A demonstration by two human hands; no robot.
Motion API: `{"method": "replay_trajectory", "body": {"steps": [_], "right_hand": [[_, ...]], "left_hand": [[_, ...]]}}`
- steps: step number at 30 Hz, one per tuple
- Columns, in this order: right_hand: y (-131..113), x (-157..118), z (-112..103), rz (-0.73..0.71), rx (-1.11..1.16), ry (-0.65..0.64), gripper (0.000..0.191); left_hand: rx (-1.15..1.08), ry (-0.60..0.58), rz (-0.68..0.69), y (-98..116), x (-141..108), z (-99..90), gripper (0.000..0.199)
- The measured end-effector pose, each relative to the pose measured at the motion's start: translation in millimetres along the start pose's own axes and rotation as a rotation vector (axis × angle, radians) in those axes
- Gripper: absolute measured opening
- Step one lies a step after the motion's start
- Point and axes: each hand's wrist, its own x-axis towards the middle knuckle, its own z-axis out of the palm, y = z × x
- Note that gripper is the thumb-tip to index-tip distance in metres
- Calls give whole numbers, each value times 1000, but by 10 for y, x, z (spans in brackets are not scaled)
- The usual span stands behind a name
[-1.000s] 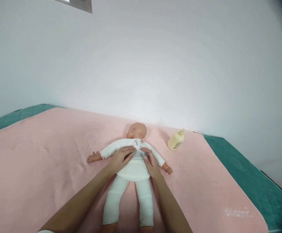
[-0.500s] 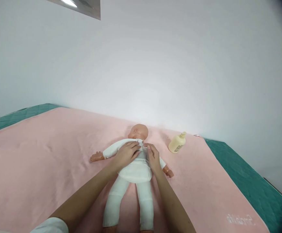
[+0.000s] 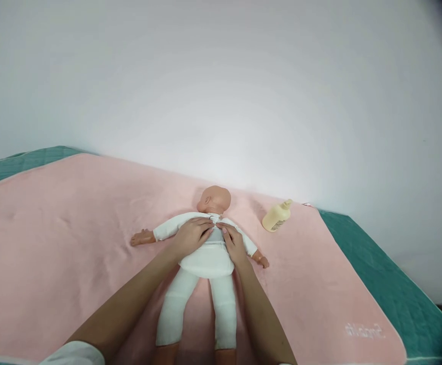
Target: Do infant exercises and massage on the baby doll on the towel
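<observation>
A baby doll point(image 3: 207, 261) with a white cloth body lies face down, its bare head turned to the left and its arms spread. My left hand point(image 3: 194, 235) rests on the left side of its upper back, fingers stretched out and lying flat. On the right side of the upper back lies my right hand point(image 3: 233, 240), its fingers also extended. The fingertips of both hands nearly meet below the doll's neck. Neither hand grasps anything. Part of the doll's back is hidden under my hands.
A pale yellow pump bottle point(image 3: 276, 216) leans to the right of the doll's head. Under everything is a pink blanket point(image 3: 72, 243) over a green quilted mat point(image 3: 388, 284). A white wall point(image 3: 221, 91) rises just behind the doll's head.
My right hand has shifted slightly inward, so the fingertips sit closer together. The view has tilted a little, and the doll and bottle appear slightly higher in it.
</observation>
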Motion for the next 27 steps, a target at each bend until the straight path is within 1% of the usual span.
{"method": "replay_trajectory", "body": {"steps": [3, 7, 11, 13, 16, 18, 19, 21, 24, 25, 27], "right_hand": [[13, 1, 3, 7, -10, -9, 37], [26, -23, -17, 19, 33, -12, 37], [16, -73, -59, 3, 66, -46, 34], [3, -113, -75, -33, 62, -30, 34], [-34, -207, -84, -115, 43, 84, 34], [-75, -290, -84, -174, 21, 147, 32], [-99, -336, -86, -201, 12, 159, 30], [-146, -430, -95, -236, 13, 140, 27], [-205, -565, -121, -273, 66, 98, 29], [-221, -606, -130, -289, 84, 96, 30], [-256, -681, -144, -330, 106, 108, 30]], "left_hand": [[-14, -1, -11, -13, 1, 5, 33], [-60, 27, -12, -33, -26, 21, 36], [-115, 85, 33, -44, -70, 14, 36], [-121, 154, 54, -29, -96, -21, 34], [-60, 330, 110, 49, -148, -112, 27], [-26, 424, 205, 138, -195, -174, 21], [-25, 441, 267, 190, -220, -196, 18], [-45, 421, 408, 290, -272, -215, 15], [-75, 326, 582, 393, -339, -192, 19], [-85, 297, 609, 412, -357, -180, 21], [-102, 261, 612, 430, -389, -162, 23]]}}
